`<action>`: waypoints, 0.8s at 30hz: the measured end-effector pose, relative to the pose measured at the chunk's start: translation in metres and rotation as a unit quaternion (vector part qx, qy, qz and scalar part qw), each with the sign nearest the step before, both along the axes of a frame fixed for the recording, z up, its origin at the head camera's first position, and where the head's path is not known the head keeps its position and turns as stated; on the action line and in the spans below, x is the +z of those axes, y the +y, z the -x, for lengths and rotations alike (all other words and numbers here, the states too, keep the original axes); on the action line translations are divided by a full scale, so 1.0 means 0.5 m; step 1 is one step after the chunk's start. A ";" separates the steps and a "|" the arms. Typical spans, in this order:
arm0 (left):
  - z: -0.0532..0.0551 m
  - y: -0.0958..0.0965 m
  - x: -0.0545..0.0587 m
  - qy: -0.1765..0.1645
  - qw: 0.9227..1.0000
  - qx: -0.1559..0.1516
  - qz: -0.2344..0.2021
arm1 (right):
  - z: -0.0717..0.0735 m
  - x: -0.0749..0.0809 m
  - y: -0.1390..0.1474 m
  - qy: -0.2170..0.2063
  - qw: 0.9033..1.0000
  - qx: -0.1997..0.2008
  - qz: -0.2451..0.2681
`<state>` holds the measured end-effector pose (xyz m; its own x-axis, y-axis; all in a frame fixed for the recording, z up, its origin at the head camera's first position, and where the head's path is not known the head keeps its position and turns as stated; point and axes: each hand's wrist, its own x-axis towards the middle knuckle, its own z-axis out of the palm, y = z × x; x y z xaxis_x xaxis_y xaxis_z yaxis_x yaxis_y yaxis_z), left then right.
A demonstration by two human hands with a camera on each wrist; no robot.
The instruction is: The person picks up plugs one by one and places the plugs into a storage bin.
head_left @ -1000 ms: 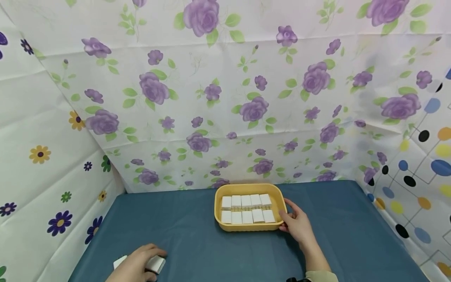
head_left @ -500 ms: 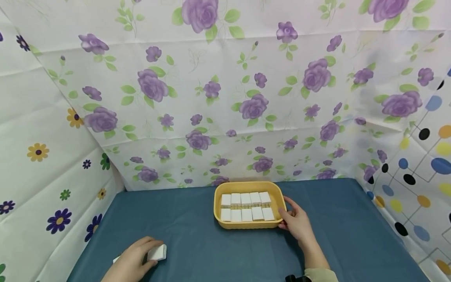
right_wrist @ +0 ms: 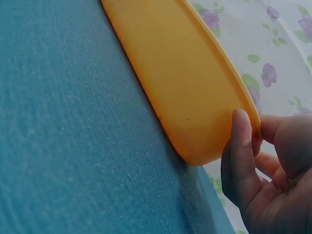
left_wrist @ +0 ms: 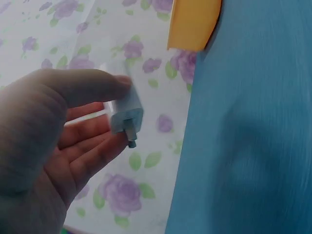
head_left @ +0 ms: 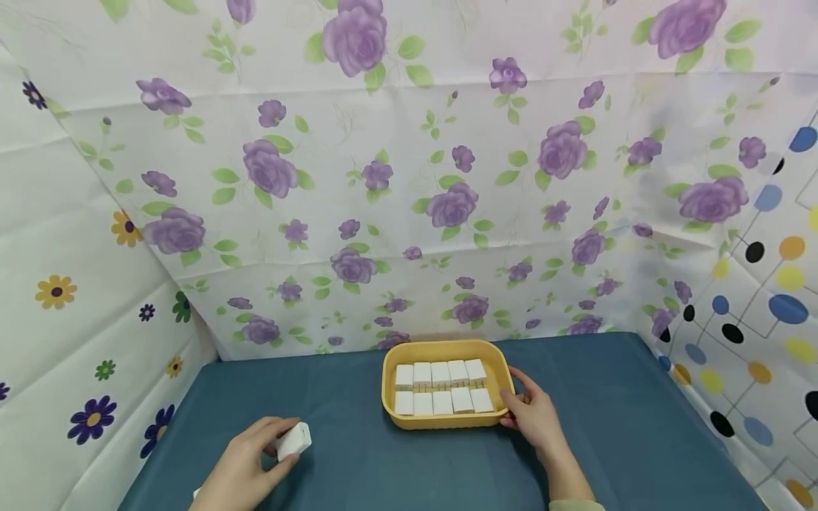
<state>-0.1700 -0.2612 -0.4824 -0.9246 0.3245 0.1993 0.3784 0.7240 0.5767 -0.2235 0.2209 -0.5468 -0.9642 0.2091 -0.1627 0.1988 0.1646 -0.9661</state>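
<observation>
My left hand (head_left: pixel 246 461) pinches a white plug-in charger (head_left: pixel 295 441) between thumb and fingers, above the dark blue cloth. In the left wrist view, metal prongs stick out of the end of the charger (left_wrist: pixel 127 105). To the right, my right hand (head_left: pixel 535 419) grips the right end of a yellow plastic tray (head_left: pixel 441 422), thumb over the rim and fingers outside. Two rows of white chargers (head_left: pixel 442 403) lie in that tray, prongs toward the middle. From behind my left hand peeks the edge of another white thing (head_left: pixel 196 492), mostly hidden.
The blue cloth (head_left: pixel 358 468) covers the table. A flowered sheet (head_left: pixel 409 298) rises right behind the tray, with patterned sheets closing off the left (head_left: pixel 83 355) and right (head_left: pixel 754 341) sides.
My left hand has picked the charger up off the cloth, turning it and moving it slightly forward and right. My right hand stays on the tray; the head view has shifted a little.
</observation>
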 end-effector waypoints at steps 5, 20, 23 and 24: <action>0.007 0.045 0.002 -0.006 0.998 0.052 -0.029 | -0.005 -0.005 -0.008 -0.006 1.000 -0.003 0.007; 0.025 0.129 -0.002 -0.016 0.991 0.083 -0.102 | 0.002 0.006 -0.002 0.006 1.000 0.001 0.012; 0.026 0.137 0.000 -0.022 0.990 0.087 -0.109 | 0.000 0.004 0.000 0.004 1.000 0.001 0.013; 0.026 0.139 0.000 -0.025 0.990 0.089 -0.109 | 0.000 0.002 0.000 0.002 1.000 0.001 0.014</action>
